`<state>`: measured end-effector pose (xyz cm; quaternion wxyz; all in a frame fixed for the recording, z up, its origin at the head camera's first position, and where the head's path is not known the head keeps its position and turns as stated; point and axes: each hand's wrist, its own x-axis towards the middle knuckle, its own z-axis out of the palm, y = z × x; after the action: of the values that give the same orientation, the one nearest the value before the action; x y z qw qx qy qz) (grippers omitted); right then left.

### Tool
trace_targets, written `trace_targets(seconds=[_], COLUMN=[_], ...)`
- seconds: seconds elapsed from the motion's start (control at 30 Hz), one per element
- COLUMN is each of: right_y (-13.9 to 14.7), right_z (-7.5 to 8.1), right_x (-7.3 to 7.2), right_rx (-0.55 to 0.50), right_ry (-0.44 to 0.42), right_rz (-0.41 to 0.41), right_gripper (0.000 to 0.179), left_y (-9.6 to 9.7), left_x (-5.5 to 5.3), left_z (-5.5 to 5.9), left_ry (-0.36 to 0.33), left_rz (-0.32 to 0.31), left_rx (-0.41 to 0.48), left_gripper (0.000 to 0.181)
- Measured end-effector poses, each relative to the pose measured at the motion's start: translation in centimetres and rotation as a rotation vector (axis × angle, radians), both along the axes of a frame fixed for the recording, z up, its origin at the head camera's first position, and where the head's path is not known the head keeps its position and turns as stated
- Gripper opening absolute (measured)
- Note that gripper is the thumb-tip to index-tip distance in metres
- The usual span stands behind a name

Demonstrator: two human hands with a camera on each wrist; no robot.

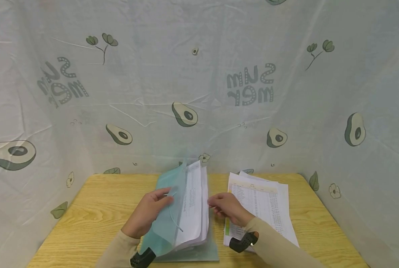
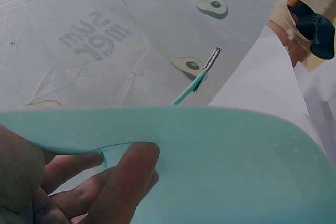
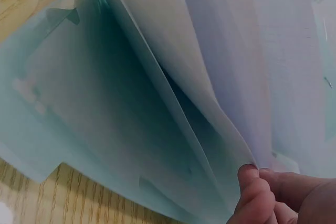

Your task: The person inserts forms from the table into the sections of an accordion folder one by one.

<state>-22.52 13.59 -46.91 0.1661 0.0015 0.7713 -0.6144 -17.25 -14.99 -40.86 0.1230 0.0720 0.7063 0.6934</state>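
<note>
A translucent teal document folder (image 1: pixel 165 178) stands partly opened on the table, its front flap tilted up to the left. My left hand (image 1: pixel 150 210) grips that flap, thumb on one face; in the left wrist view the thumb (image 2: pixel 126 182) lies against the teal plastic. A thin teal cord (image 2: pixel 191 87) with a metal tip sticks out past the flap's edge. Inside the folder stand white printed papers (image 1: pixel 194 201), slightly fanned. My right hand (image 1: pixel 231 208) pinches the right edge of these papers between thumb and fingertips; in the right wrist view a dark gap shows beside the pinched sheet (image 3: pixel 231 129).
To the right lies a loose stack of printed sheets (image 1: pixel 259 201) with tables on them, under my right forearm. The wooden table (image 1: pixel 95 208) backs onto a pale curtain (image 1: pixel 145 82) printed with avocados. Both wrists wear black camera bands (image 1: pixel 241 243).
</note>
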Motion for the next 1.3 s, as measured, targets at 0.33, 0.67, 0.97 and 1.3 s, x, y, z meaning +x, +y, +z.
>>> trace_targets(seconds=[0.33, 0.67, 0.97, 1.3], right_y=[-0.4, 0.4, 4.3, 10.1], right_z=[-0.1, 0.0, -0.4, -0.1], right_x=[-0.2, -0.1, 0.1, 0.3], right_rx=[0.000, 0.028, 0.062, 0.205], right_ry=[0.017, 0.053, 0.043, 0.017], right_rz=[-0.010, 0.008, 0.032, -0.084], right_gripper=[0.020, 0.022, 0.036, 0.033], left_y=[0.1, 0.1, 0.2, 0.2], left_x=[-0.1, 0.1, 0.1, 0.2], left_z=[0.1, 0.4, 0.3, 0.0], left_ry=[-0.004, 0.011, -0.003, 0.002], left_rz=[-0.008, -0.020, -0.004, -0.008], left_rx=[0.015, 0.015, 0.011, 0.012], left_gripper=[0.047, 0.050, 0.048, 0.048])
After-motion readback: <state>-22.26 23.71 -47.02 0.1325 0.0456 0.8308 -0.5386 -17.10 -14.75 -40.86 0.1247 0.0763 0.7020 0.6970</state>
